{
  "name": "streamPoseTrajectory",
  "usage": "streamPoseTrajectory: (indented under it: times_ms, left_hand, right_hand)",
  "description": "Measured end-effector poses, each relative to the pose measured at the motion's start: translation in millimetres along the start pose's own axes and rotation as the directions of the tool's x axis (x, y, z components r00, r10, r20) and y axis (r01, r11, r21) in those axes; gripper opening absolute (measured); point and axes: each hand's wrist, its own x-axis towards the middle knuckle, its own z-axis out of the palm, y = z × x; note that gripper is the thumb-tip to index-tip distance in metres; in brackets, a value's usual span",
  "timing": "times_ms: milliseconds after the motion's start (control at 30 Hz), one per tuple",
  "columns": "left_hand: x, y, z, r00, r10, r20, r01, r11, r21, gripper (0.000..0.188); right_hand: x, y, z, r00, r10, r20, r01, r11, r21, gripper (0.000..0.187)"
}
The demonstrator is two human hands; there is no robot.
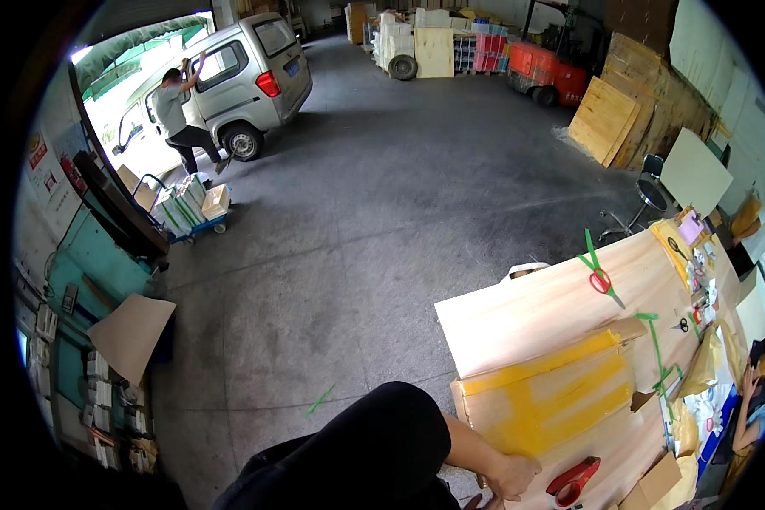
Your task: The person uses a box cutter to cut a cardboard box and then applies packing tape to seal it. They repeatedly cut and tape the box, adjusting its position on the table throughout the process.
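Note:
My left arm, in a black sleeve, bends in from the lower edge. My left hand [514, 478] is closed at the near edge of the wooden table [501, 327], just below a cardboard box [484, 416] banded with wide yellow tape. What its fingers hold, if anything, is hidden. A bit of my right hand [483, 502] shows at the bottom edge, its fingers mostly out of sight. Right of my left hand lies a red tape dispenser [573, 482]. Red-handled scissors [601, 281] lie beyond the box, beside green strapping strips [657, 340].
Small black scissors [681, 325] and packing materials cover the table's right side. A swivel chair [648, 197] stands behind it. At the far left a person [172, 110] stands by a silver van [255, 76], near a loaded trolley [197, 228]. A red forklift [546, 72] is farther back.

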Motion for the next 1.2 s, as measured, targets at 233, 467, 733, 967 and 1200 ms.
streamPoseTrajectory:
  times_ms: [233, 467, 733, 967, 1200]
  left_hand:
    - [-15.7, 8.8, -50.8, 0.967, -0.086, -0.239, 0.083, 0.996, -0.020, 0.036]
    - [-192.3, -103.9, -143.5, 0.300, -0.830, -0.471, 0.356, 0.555, -0.752, 0.037]
    - [-250.0, -128.4, -125.7, 0.600, -0.779, 0.181, 0.246, -0.035, -0.969, 0.076]
    - [-236.2, -98.8, -106.0, 0.698, -0.704, 0.130, 0.119, -0.064, -0.991, 0.086]
    - [-234.8, -53.8, -80.1, 0.647, -0.760, 0.063, 0.026, -0.061, -0.998, 0.085]
  right_hand:
    - [-33.9, 21.5, 19.6, 0.994, 0.104, 0.041, -0.110, 0.975, 0.193, 0.051]
    - [-62.2, 33.1, 4.8, 0.905, 0.278, -0.321, -0.143, 0.911, 0.386, 0.054]
    - [-78.6, -42.6, 3.1, 0.492, 0.385, -0.781, 0.045, 0.884, 0.464, 0.051]
    - [-4.6, -48.8, 63.2, 0.482, 0.206, -0.852, -0.372, 0.928, 0.013, 0.062]
    - [-13.1, -8.3, 17.4, 0.626, 0.480, -0.615, 0.183, 0.677, 0.713, 0.060]
